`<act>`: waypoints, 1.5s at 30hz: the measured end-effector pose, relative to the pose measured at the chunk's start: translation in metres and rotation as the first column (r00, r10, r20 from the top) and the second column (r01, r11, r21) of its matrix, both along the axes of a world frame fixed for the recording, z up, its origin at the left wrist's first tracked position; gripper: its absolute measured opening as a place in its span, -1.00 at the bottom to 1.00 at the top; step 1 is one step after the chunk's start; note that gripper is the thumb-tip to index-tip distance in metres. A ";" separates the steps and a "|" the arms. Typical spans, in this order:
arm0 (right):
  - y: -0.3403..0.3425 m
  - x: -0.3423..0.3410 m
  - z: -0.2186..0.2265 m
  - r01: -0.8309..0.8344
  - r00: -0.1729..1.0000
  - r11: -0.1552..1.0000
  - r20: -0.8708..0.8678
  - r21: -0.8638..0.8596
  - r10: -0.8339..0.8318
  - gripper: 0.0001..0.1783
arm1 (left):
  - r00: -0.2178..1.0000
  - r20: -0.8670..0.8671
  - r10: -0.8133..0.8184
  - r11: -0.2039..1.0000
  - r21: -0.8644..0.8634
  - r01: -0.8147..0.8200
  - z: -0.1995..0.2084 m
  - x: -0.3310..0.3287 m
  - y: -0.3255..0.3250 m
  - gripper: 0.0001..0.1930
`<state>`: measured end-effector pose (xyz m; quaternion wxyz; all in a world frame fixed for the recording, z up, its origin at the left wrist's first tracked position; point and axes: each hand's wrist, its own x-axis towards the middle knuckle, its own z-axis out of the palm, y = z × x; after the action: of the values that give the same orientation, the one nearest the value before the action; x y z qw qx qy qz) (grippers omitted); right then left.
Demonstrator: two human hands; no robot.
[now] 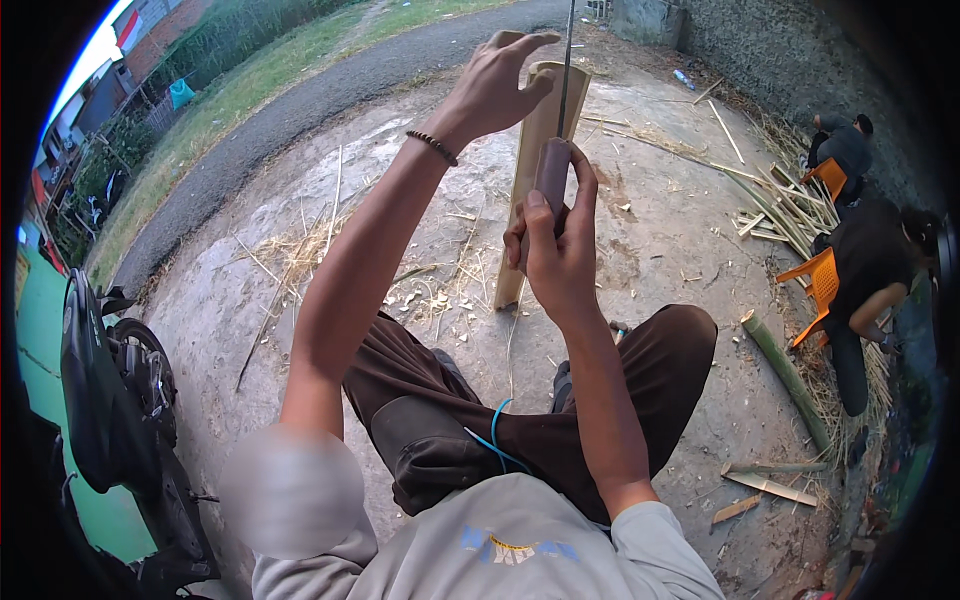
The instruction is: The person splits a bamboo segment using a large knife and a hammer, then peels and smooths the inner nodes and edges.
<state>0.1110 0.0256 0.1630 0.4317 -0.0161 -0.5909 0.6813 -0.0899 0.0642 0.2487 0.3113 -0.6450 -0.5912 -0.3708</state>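
Observation:
My right hand [560,235] is wrapped round the brown handle [552,178] of a long knife. Its thin dark blade [566,85] points up and away, seen almost edge-on. Behind the knife, a wide split bamboo piece [522,185] stands upright, its lower end close to the ground beyond my knees. My left hand [505,85] is raised beside the top of the bamboo, fingers spread and nothing held. Whether its thumb touches the bamboo I cannot tell. A beaded bracelet [433,147] circles my left wrist.
Bamboo shavings [300,250] litter the concrete. At right, two people sit on orange chairs [822,285] near a heap of bamboo strips [785,210]; a green bamboo pole [785,380] lies closer. A motorbike [120,400] stands at left.

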 end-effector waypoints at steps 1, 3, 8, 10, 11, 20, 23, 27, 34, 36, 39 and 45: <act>0.001 -0.001 0.000 0.014 1.000 1.000 0.023 -0.014 -0.014 -0.31 | 0.998 0.047 0.033 0.991 0.130 -0.039 0.003 0.007 -0.009 -0.57; 0.003 -0.011 -0.002 0.041 0.999 0.999 0.036 -0.035 -0.040 -0.30 | 0.958 0.287 0.008 1.000 -0.009 -0.006 0.015 0.025 -0.042 -0.49; 0.001 -0.037 -0.007 0.064 0.997 0.994 0.029 0.084 -0.066 -0.28 | 0.875 0.342 0.342 0.637 -0.769 0.051 0.022 0.071 -0.093 -0.32; 0.005 -0.053 -0.013 0.086 0.996 0.991 -0.027 0.103 -0.084 -0.29 | 0.880 0.340 0.331 0.662 -0.748 0.040 0.006 0.056 -0.083 -0.39; 0.011 -0.060 -0.017 0.157 0.988 0.966 -0.031 0.206 -0.154 -0.29 | 0.882 0.348 0.317 0.700 -0.714 0.030 0.004 0.059 -0.075 -0.45; 0.053 0.023 0.005 -0.190 0.897 0.655 0.401 0.731 -0.187 -0.26 | 0.661 0.548 0.513 0.743 -0.669 -0.021 0.002 0.048 -0.082 -0.60; 0.125 0.098 -0.037 -0.229 0.917 0.930 0.384 0.287 0.108 -0.40 | 0.658 0.546 0.518 0.758 -0.649 -0.059 0.011 0.047 -0.078 -0.61; 0.232 0.157 -0.257 0.506 0.546 0.844 0.690 0.179 -0.475 -0.61 | 0.648 0.566 0.510 0.780 -0.622 -0.070 0.014 0.030 -0.079 -0.54; 0.137 0.185 -0.515 0.132 -0.120 0.978 0.982 0.162 -0.146 -0.27 | 0.625 0.609 0.488 0.805 -0.590 -0.054 0.020 0.006 -0.088 -0.53; 0.120 0.175 -0.508 0.137 -0.159 0.976 0.976 0.171 -0.148 -0.24 | 0.638 0.586 0.499 0.798 -0.597 -0.076 0.020 -0.004 -0.085 -0.54; 0.127 0.153 -0.522 0.246 -0.120 0.944 0.973 0.222 -0.197 -0.20 | 0.652 0.520 0.552 0.724 -0.687 -0.065 0.038 -0.022 -0.095 -0.55; 0.191 0.244 -0.614 0.325 0.226 0.940 0.974 -0.103 0.029 -0.45 | 0.659 0.458 0.596 0.799 -0.417 -0.433 0.003 -0.037 -0.062 -0.49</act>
<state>0.3548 0.2170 -0.4512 0.0324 -0.5502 -0.6204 0.5580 -0.1272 0.0026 0.2515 0.1221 -0.3442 -0.8602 -0.3560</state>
